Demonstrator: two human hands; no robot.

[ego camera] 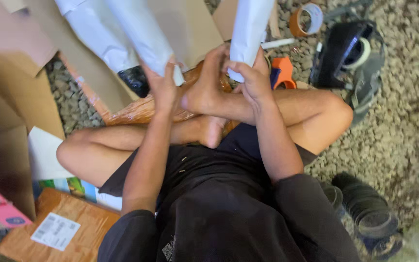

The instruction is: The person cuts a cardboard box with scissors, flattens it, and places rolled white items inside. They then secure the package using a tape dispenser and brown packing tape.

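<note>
white rolls [141, 34], pebbled carpet [408, 106], flattened cardboard [20, 97], tape roll [305, 19]

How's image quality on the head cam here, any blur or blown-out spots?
Head view: soft overall, with motion blur on the white paper rolls, whose surfaces look nearly blown out. Left hand and right hand are fairly readable, edges slightly smeared. Lighting is even and diffuse, no hard shadows. The bottom right corner by the black cups is hazy.

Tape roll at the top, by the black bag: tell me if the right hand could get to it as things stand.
Probably not at once: the right hand is gripping a white paper roll. The tape roll lies in the open on the carpet, with nothing covering it.
</note>
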